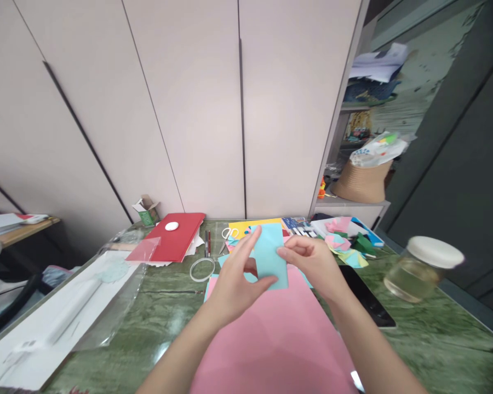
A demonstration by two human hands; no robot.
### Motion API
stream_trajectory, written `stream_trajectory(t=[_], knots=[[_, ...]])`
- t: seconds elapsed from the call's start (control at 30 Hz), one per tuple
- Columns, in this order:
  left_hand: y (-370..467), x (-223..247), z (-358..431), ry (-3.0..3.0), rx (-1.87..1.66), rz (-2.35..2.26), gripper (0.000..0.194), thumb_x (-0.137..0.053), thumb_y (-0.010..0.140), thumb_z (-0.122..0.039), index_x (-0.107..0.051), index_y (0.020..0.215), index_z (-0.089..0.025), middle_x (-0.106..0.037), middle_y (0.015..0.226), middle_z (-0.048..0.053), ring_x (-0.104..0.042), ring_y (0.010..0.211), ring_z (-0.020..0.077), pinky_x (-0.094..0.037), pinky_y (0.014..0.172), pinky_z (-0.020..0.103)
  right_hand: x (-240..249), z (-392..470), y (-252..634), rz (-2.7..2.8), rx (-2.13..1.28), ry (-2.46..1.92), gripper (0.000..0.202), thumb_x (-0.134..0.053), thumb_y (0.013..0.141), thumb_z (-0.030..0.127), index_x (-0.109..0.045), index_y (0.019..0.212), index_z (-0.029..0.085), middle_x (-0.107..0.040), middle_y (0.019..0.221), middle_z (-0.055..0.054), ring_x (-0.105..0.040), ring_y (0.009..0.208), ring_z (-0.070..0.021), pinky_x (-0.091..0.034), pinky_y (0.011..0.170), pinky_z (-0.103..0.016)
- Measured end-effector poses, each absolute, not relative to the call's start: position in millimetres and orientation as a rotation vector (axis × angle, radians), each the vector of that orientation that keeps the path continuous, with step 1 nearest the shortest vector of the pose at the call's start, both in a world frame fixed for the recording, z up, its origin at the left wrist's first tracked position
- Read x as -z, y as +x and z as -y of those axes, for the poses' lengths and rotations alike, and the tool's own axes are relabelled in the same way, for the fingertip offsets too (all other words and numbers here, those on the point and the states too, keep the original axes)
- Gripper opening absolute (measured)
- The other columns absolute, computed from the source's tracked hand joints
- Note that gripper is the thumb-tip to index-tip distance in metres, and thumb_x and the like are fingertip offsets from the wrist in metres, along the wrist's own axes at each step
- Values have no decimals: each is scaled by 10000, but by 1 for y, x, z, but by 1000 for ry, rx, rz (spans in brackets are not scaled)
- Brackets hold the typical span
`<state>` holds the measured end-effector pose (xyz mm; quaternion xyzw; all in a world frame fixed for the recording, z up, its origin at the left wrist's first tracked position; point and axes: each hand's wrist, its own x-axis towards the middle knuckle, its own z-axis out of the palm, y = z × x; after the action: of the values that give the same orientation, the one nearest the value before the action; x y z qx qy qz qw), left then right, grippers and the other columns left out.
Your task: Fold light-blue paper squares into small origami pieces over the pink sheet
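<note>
A light blue rectangle of paper [271,256] is held upright above the pink sheet [273,339] in the middle of the table. My left hand [239,279] grips it from the left, with the thumb at its lower edge and the fingers along the upper left side. At its right edge, my right hand [310,260] pinches the paper between thumb and index finger, the other fingers curled. Part of the left fingers is hidden behind the paper.
Behind lie scissors [230,234], a tape roll [202,270] and a red folder [175,238]. To the right are folded paper pieces [353,259], a black tablet [366,297] and a lidded glass jar [421,271]. A plastic sleeve [119,306] lies on the left.
</note>
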<state>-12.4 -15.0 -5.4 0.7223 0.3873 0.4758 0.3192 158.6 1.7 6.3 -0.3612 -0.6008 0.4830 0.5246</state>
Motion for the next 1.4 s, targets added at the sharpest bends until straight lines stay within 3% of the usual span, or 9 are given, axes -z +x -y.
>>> stream_trajectory(t=[0.23,0.43,0.63,0.83,1.4], knots=[[-15,5,11,1920,-1210,-985,824,-666,683,-163,-238,1340,-414,-391,1302,65,-557,662,94,-537,625,322,-10,-1,158,1456,-1097,-917,191,-656,725,276,-575,598,159,-601,567,16,-554,535,-104,-440,518,-220],[-17,5,9,1930,-1190,-944,681,-659,687,-150,-401,1265,-399,-390,1285,51,-541,655,79,-534,648,317,-9,-2,158,1432,-1099,-933,185,-656,724,272,-567,606,161,-613,570,19,-564,533,-104,-447,520,-220],[-17,5,10,1924,-1178,-971,727,-659,690,-172,-341,1306,-392,-360,1332,73,-537,661,81,-530,690,344,-9,-1,157,1416,-1134,-901,179,-664,716,273,-567,614,163,-581,582,28,-538,557,-97,-440,533,-214],[-17,4,7,1920,-1210,-935,780,-657,693,-152,-283,1320,-425,-393,1283,49,-541,652,83,-533,617,311,-12,0,157,1478,-1156,-900,210,-657,720,268,-548,577,161,-560,548,37,-520,516,-87,-418,505,-204],[-16,5,8,1914,-1254,-971,788,-653,694,-151,-270,1333,-407,-396,1267,59,-572,689,103,-539,635,321,-11,-2,157,1528,-1091,-940,219,-624,735,300,-574,569,166,-596,539,14,-552,508,-110,-444,519,-230]])
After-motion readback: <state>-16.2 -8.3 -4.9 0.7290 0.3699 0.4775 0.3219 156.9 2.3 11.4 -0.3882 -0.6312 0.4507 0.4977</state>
